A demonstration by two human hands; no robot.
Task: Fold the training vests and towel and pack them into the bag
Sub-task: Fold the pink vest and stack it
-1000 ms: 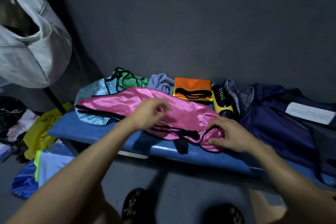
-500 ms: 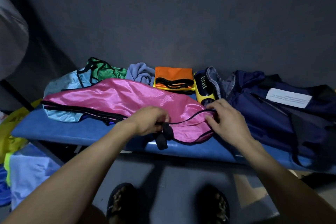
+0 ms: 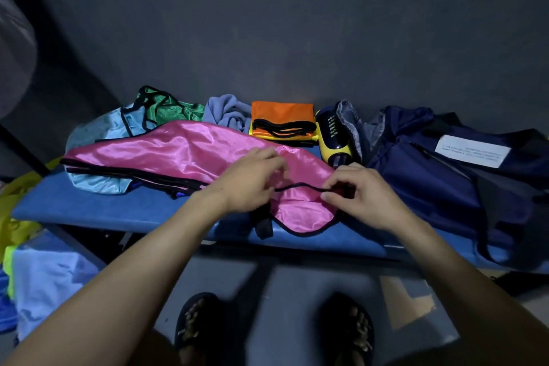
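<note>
The pink vest [image 3: 184, 154] lies lengthwise along the bench [image 3: 89, 205], its long axis running left from both hands. The left hand [image 3: 249, 184] and right hand [image 3: 359, 196] each pinch its black trim [image 3: 300, 186] (taut between them) at the near-right end.

Dim grey wall [image 3: 267, 24] behind a blue bench [image 3: 118, 211] (grey floor [image 3: 297, 282] below).

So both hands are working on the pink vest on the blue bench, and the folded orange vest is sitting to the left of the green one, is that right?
Not quite. In the head view the folded orange vest lies to the right of the green vest, with a bluish towel between them. The rest holds: the left hand and right hand are on the pink vest on the blue bench.
</note>
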